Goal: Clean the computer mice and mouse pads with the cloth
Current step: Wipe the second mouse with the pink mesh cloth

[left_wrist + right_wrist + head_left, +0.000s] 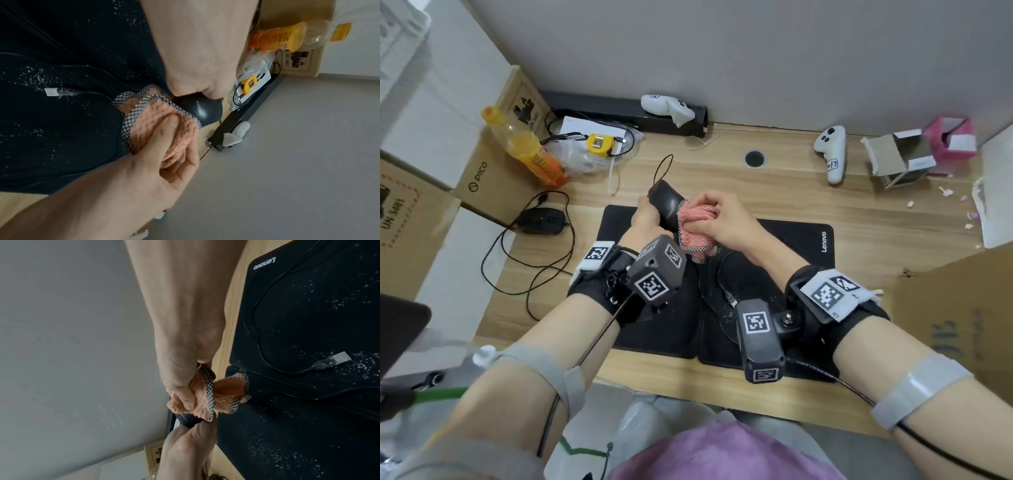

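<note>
A light, smooth black mouse (667,208) is gripped by the left hand (645,219) while the soft pink cloth (697,224), bunched in the right hand (722,219), is pressed against it.

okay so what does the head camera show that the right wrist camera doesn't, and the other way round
Only the head view shows the second black wired mouse lying on the wooden desk left of the pads, the orange drink bottle, the yellow tape measure and two white game controllers.

Only the right wrist view clearly shows the white specks scattered over the black Lenovo mouse pad and the silver USB plug lying on it.

Both show the left hand gripping the black computer mouse while the right hand presses the pink knitted cloth against it.
</note>
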